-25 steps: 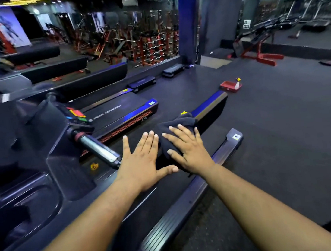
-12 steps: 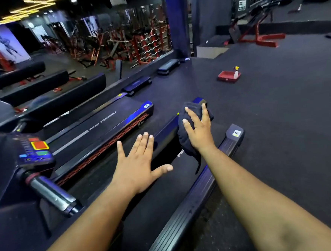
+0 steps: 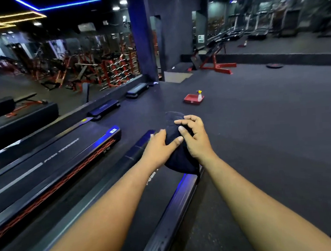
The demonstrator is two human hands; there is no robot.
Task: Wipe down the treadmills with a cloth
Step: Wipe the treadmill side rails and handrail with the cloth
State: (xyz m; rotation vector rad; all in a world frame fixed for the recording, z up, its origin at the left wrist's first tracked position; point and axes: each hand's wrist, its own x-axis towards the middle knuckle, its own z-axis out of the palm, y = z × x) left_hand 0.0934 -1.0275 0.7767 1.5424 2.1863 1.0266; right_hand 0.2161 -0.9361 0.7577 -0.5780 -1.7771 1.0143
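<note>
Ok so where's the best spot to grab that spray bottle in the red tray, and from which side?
Take the spray bottle by its neck, just under the yellow trigger head, coming from above. It stands upright at the right end of the red tray, so the tray's rim guards its base while the top is free. It is small and far off on the floor, so finer detail can't be made out.

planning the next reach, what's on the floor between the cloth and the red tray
Head view: only bare dark floor between the cloth and the red tray.
</note>
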